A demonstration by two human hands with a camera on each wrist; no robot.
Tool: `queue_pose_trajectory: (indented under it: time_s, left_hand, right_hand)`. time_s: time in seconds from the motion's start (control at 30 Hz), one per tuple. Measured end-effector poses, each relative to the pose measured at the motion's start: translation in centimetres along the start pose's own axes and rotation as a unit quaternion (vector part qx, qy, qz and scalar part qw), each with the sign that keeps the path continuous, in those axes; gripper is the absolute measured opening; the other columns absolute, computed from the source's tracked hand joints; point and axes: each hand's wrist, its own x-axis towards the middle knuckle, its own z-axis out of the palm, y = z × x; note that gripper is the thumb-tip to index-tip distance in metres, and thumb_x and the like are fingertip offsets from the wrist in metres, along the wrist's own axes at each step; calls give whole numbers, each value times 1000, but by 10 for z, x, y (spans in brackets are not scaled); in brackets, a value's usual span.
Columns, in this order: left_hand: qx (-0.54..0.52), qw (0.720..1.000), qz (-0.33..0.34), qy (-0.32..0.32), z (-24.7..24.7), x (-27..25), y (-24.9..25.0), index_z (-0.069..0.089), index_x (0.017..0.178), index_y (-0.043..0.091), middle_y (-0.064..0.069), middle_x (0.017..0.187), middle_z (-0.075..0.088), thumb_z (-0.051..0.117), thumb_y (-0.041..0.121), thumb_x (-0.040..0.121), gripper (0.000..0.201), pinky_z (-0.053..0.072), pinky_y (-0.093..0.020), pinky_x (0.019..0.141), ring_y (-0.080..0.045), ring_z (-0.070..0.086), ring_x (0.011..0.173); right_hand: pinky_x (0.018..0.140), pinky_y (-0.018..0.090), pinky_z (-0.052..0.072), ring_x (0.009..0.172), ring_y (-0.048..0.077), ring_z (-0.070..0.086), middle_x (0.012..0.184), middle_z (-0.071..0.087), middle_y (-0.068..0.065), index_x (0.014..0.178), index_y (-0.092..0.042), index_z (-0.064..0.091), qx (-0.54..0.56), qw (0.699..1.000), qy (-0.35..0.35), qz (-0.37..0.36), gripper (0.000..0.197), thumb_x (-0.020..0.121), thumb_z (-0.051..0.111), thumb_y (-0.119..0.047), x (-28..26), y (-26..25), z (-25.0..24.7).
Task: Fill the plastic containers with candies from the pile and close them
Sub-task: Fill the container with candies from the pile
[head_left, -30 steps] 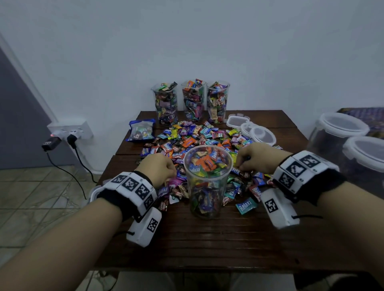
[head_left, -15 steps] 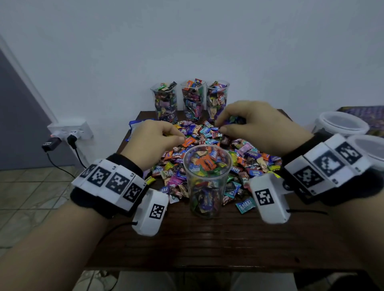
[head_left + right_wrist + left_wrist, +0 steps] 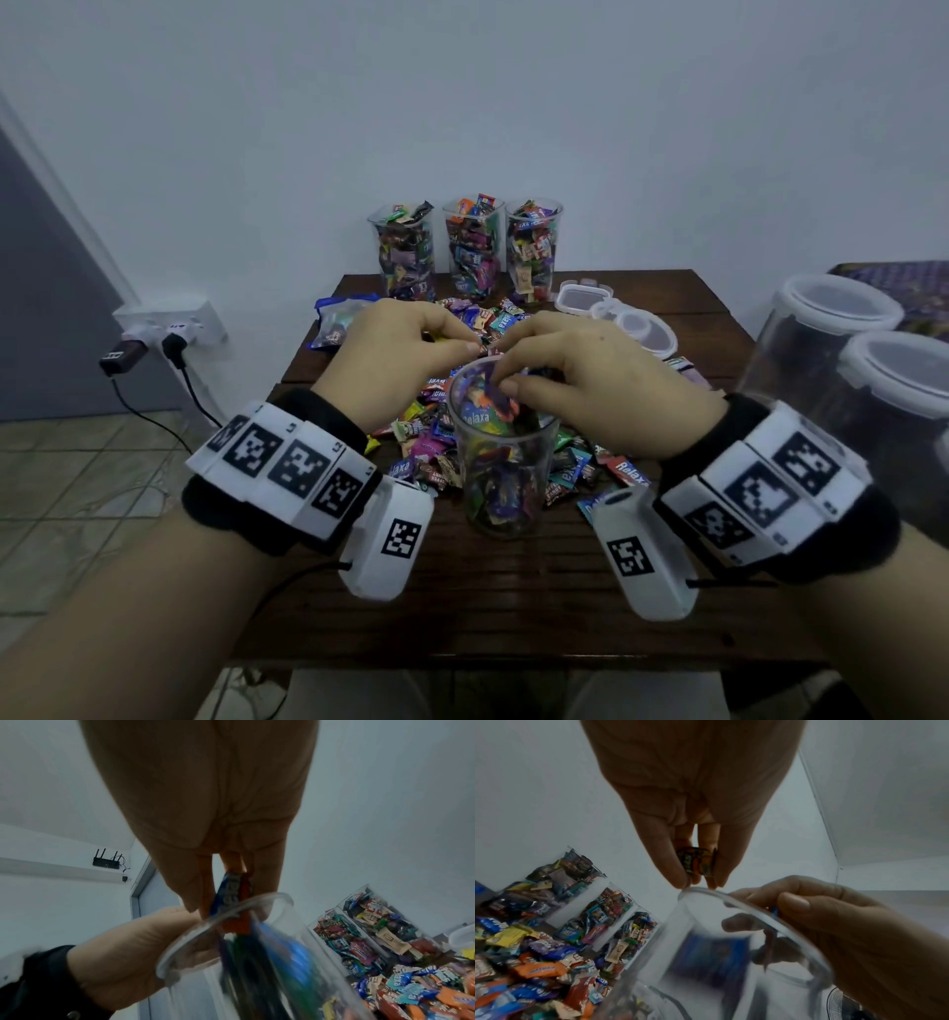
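A clear plastic cup [image 3: 500, 462] nearly full of wrapped candies stands at the table's middle, in front of the candy pile [image 3: 436, 426]. My left hand [image 3: 411, 354] hovers at the cup's far left rim and pinches a small orange candy [image 3: 697, 863]. My right hand [image 3: 570, 375] is over the cup's mouth, its fingertips pinching several candies [image 3: 232, 896] that hang into the rim [image 3: 223, 914]. Three filled cups [image 3: 470, 246] stand in a row by the wall. Lids [image 3: 639, 329] lie at the back right of the pile.
A dark wooden table [image 3: 513, 591] holds everything. A blue candy bag [image 3: 334, 324] lies at the back left. Two large clear lidded tubs [image 3: 842, 349] stand close on the right. A wall socket with plugs and cables [image 3: 154, 339] is at the left.
Both hands lifted from the pile with candies and came together over the cup. The right hand now reaches into the cup's mouth.
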Motion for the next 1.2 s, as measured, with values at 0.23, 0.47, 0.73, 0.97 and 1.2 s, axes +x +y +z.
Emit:
queue_pose_trajectory:
  time_s: [0.23, 0.47, 0.73, 0.97, 1.2]
  left_hand:
    - [-22, 1000, 17, -9, 1, -1, 5, 69, 72, 27, 8, 69, 66, 69, 14, 83, 18, 49, -33, 71, -10, 59, 65]
    - [28, 997, 54, -53, 10, -4, 12, 68, 74, 29, 7, 76, 65, 70, 22, 83, 11, 50, -30, 71, -6, 58, 69]
    - [98, 986, 73, -113, 16, -6, 13, 74, 97, 30, 11, 107, 67, 71, 28, 81, 16, 46, -14, 81, 1, 60, 95]
    - [30, 995, 88, -40, 14, 0, 11, 72, 89, 33, 8, 99, 71, 66, 28, 87, 8, 53, -24, 79, -2, 65, 88]
    - [19, 1000, 20, 6, 6, 17, -13, 68, 91, 35, -8, 88, 69, 61, 29, 91, 9, 52, -43, 81, -26, 63, 81]
  right_hand:
    - [103, 27, 36, 123, 1, 41, 135, 45, -9, 134, -27, 45, 162, 979, 94, 82, 67, 76, 60, -54, -20, 12, 18]
    - [84, 5, 39, 116, -5, 44, 128, 41, -19, 140, -33, 19, 310, 935, -8, 172, 94, 66, 76, -42, -30, 17, 41]
    - [100, 22, 39, 123, 2, 45, 136, 45, -12, 140, -27, 27, 292, 942, 16, 167, 89, 68, 79, -37, -28, 21, 44]
    - [87, 0, 37, 115, -14, 44, 123, 47, -24, 128, -37, 28, 303, 939, 21, 163, 82, 63, 78, -41, -28, 24, 45]
    - [86, 3, 41, 107, -19, 47, 113, 47, -32, 121, -50, 26, 296, 939, -47, 170, 77, 68, 79, -31, -28, 30, 49]
